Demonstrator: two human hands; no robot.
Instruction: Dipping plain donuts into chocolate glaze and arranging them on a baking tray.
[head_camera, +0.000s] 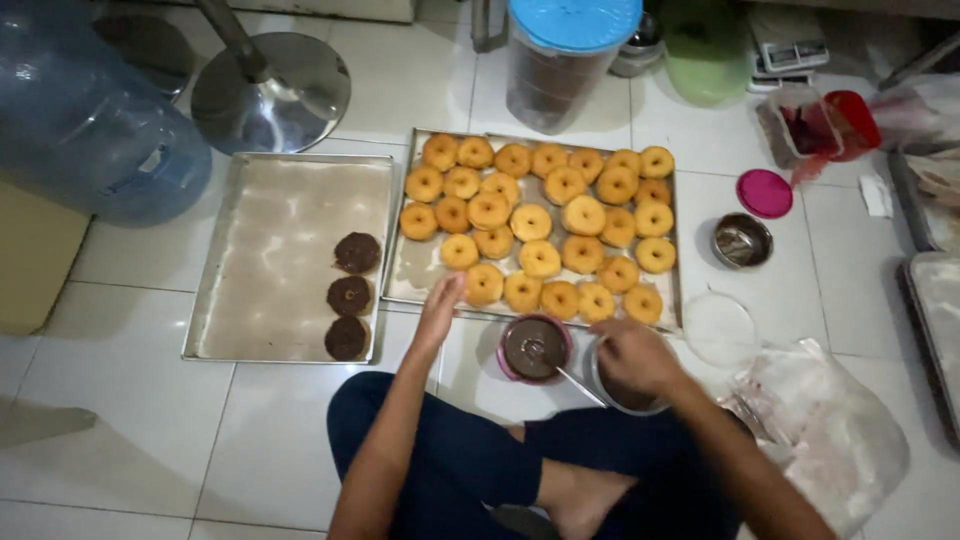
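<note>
I sit on a tiled floor. A metal tray (398, 262) in front of me holds several plain golden doughnuts (531, 222). My left hand (440, 306) reaches over its near edge, fingers apart, close to a doughnut (484, 284) at the front. My right hand (632, 357) is closed on a thin utensil (578, 384) that points toward a pink bowl of brown chocolate glaze (534, 347). Under that hand a metal bowl (603, 388) is mostly hidden. On the left, a second tray (280, 250) carries three chocolate-coated doughnuts (348, 296) along its right side.
A large blue water bottle (85, 115) lies at the far left beside a round metal stand base (270, 92). A blue-lidded container (565, 55), small steel bowl (741, 240), pink lid (764, 193), clear lid (719, 329) and plastic bags (830, 430) surround the trays.
</note>
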